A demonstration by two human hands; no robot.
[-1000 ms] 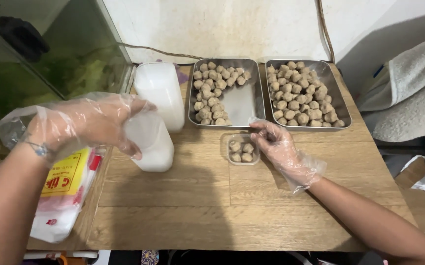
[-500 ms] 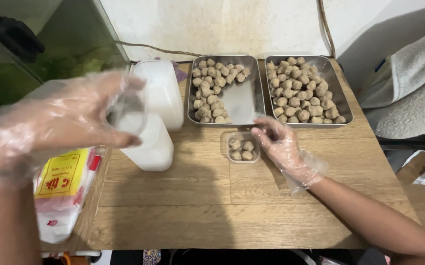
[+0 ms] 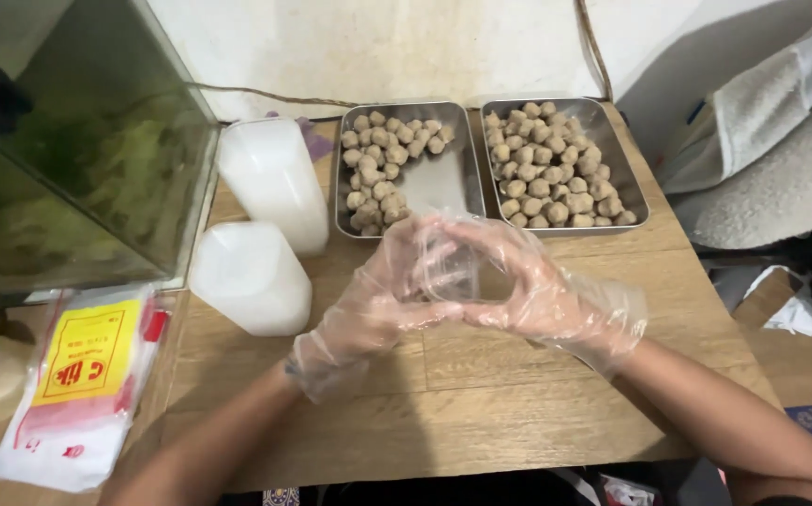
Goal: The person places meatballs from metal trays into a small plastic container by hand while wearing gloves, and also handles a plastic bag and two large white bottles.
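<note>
Small clear plastic tub [image 3: 453,267], mostly hidden and blurred, cupped between left hand [image 3: 383,290] and right hand [image 3: 542,290] in thin transparent gloves, fingers curled around it from both sides, above light wooden table [image 3: 481,412], just before two steel trays of brown balls [image 3: 556,164]

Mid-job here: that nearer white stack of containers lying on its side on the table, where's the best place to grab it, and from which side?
Take the nearer white stack around its rounded middle, coming from above, probably with the left hand. It lies on its side, long curved flank up. The glass tank crowds its left and the second stack sits just behind it.
</note>
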